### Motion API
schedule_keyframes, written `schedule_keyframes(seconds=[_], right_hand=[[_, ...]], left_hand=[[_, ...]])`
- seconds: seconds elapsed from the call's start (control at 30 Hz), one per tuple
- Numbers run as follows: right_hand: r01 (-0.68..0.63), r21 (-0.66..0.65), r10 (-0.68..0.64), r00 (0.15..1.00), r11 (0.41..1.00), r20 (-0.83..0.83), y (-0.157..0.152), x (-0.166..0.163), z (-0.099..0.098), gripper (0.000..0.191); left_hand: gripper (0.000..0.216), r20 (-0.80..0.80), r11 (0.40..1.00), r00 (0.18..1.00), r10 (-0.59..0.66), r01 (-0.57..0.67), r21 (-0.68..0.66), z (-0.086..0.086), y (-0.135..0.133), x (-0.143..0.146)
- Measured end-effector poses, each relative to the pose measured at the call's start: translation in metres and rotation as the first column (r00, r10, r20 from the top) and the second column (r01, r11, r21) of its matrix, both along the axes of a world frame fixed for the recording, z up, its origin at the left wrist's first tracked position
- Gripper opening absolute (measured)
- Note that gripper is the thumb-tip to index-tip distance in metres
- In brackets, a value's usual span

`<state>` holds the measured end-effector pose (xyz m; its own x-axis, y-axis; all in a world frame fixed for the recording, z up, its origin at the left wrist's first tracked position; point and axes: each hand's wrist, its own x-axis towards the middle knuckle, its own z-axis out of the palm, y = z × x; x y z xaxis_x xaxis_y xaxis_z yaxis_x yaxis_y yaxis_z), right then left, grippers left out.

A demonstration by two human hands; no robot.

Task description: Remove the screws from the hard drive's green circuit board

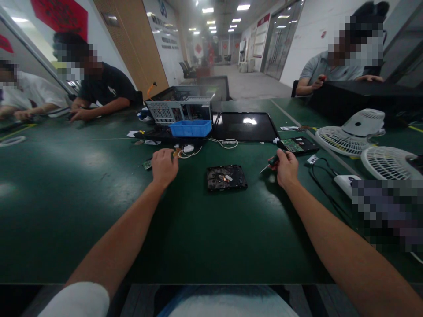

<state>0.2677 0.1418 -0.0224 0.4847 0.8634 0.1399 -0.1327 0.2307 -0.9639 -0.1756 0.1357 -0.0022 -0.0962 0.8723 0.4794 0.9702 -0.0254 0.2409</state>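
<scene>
A black hard drive [227, 177] with its cover off lies flat on the green table [99, 198], between my two hands. My right hand [287, 168] is closed round a small screwdriver [271, 161] with a green and red grip, its tip pointing left and down toward the table. My left hand [164, 166] reaches out to the left of the drive, palm down with fingers curled, over small parts and a little circuit board [147, 164]. What its fingers touch is hidden.
A blue tray [191, 128] rests by an open computer case [180, 105]. A dark panel [245, 127] lies behind the drive, a green circuit board [299, 145] to its right. Two white fans [350, 132] and black cables lie at right. Other people sit around the table.
</scene>
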Motion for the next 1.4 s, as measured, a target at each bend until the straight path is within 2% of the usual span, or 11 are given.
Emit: schedule_keyframes(seconds=[0.07,0.13,0.23,0.37,0.5,0.8,0.97,1.07,1.17,1.3,1.4], right_hand=[[0.009,0.002,-0.009,1.0,1.0,-0.002,0.001,0.0,-0.001,0.035],[0.005,0.004,-0.005,1.0,1.0,0.006,0.001,0.0,-0.001,0.035],[-0.006,0.008,0.006,1.0,1.0,0.027,0.0,-0.001,-0.001,0.036],[-0.016,0.007,0.016,1.0,1.0,0.02,0.001,0.0,-0.002,0.037],[-0.022,0.008,0.022,0.999,1.0,0.024,0.001,0.0,-0.003,0.037],[-0.027,-0.003,0.027,0.998,1.0,0.053,0.001,-0.001,-0.005,0.039],[-0.021,0.007,0.021,0.998,1.0,0.063,0.002,-0.001,-0.007,0.038],[-0.016,0.004,0.016,0.997,1.0,0.071,0.003,-0.001,-0.008,0.04],[-0.02,0.002,0.02,0.996,1.0,0.09,0.003,-0.001,-0.009,0.041],[-0.007,0.001,0.007,0.995,1.0,0.099,0.002,-0.001,-0.008,0.038],[0.009,-0.006,-0.008,0.994,1.0,0.111,0.001,-0.001,-0.007,0.034]], left_hand=[[0.047,-0.041,0.985,0.985,0.168,-0.169,-0.027,-0.004,0.003,-0.032],[0.053,-0.071,0.964,0.967,0.245,-0.251,-0.084,-0.009,0.004,-0.055],[0.058,-0.077,0.94,0.959,0.272,-0.282,-0.191,-0.017,0.007,-0.077],[0.06,-0.101,0.921,0.957,0.272,-0.29,-0.261,-0.023,0.018,-0.092],[0.059,-0.115,0.919,0.955,0.275,-0.296,-0.26,-0.027,0.026,-0.099],[0.064,-0.161,0.929,0.943,0.29,-0.318,-0.19,-0.028,0.027,-0.1],[0.063,-0.186,0.954,0.948,0.257,-0.279,-0.105,-0.023,0.022,-0.095],[0.058,-0.22,0.957,0.94,0.261,-0.281,-0.069,-0.017,0.016,-0.084],[0.052,-0.241,0.97,0.947,0.214,-0.235,-0.061,-0.011,0.009,-0.07],[0.048,-0.166,0.979,0.977,0.134,-0.156,-0.129,-0.005,0.001,-0.048],[0.042,-0.117,0.991,0.99,0.084,-0.096,-0.093,0.0,-0.006,-0.03]])
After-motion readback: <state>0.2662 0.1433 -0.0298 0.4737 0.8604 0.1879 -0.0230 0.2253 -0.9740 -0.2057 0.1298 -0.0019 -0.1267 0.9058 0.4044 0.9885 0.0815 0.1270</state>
